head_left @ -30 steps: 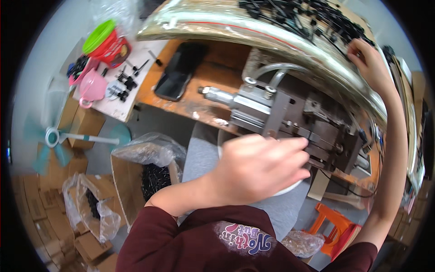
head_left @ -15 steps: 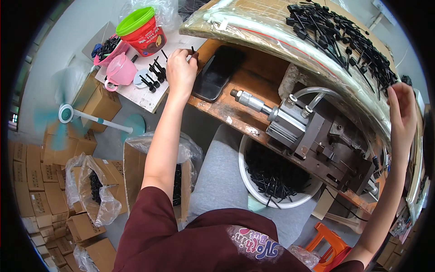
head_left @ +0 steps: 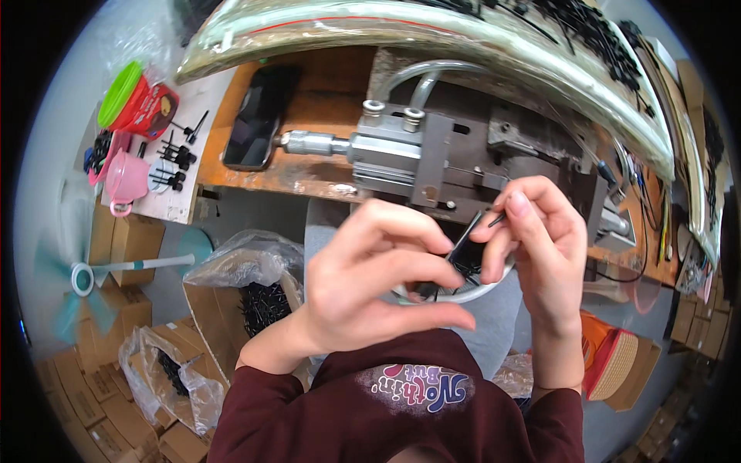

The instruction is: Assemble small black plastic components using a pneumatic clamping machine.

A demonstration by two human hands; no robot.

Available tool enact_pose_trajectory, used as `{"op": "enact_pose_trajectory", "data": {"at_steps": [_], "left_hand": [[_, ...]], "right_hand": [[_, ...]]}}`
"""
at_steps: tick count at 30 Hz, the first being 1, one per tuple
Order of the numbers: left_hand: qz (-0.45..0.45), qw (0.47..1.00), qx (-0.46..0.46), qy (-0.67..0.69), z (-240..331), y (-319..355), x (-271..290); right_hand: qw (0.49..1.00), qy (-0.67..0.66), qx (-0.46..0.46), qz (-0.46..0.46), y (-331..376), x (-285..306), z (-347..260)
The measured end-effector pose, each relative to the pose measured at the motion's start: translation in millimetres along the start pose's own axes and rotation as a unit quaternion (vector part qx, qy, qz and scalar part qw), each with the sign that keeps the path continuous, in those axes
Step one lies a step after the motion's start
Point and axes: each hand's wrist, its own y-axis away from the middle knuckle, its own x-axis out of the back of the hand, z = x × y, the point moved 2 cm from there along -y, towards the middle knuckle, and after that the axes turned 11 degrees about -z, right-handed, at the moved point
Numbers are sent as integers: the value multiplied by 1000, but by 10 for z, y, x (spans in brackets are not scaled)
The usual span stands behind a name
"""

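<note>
Both my hands are close together above my lap, in front of a metal bench fixture (head_left: 394, 158) with a silver cylinder. My right hand (head_left: 540, 239) pinches a thin black rod-like part (head_left: 498, 220) between thumb and fingers. My left hand (head_left: 378, 270) is curved, with its thumb and fingers apart. Another slim black rod (head_left: 465, 235) slants between the hands, by the left fingertips; what grips it, if anything, I cannot tell. Below, mostly hidden by my hands, is a white basket (head_left: 494, 284) with black parts in it.
A black phone (head_left: 255, 127) lies on the wooden bench (head_left: 324, 174). At left, a side table (head_left: 181, 204) bears black parts, a pink cup (head_left: 127, 181) and a red tub (head_left: 147, 104). More black parts (head_left: 602, 38) lie on the plastic-covered shelf. An open carton (head_left: 208, 309) and a fan (head_left: 82, 279) stand left.
My left hand has come back from the side table, and my right hand from the black parts on the shelf. Both now meet over my lap. The view has turned and shifted.
</note>
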Motion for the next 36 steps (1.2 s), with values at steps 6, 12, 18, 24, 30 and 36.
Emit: {"op": "enact_pose_trajectory", "data": {"at_steps": [6,12,18,24,30,36], "left_hand": [[-83,994,-68,-11,16,-49,-246],[-95,993,-71,-23,44,-4,-293],[-97,991,-83,-33,36,-20,-298],[-93,991,-87,-33,17,0,-314],[-99,992,-73,-10,7,-9,-353],[-99,992,-71,-19,-6,-15,-392]], "right_hand": [[996,-86,17,-19,109,141,55],[999,-43,10,-2,148,102,47],[999,19,44,2,182,98,35],[995,75,60,-1,242,43,-22],[994,93,49,1,285,66,-16],[995,95,25,3,326,137,5]]}}
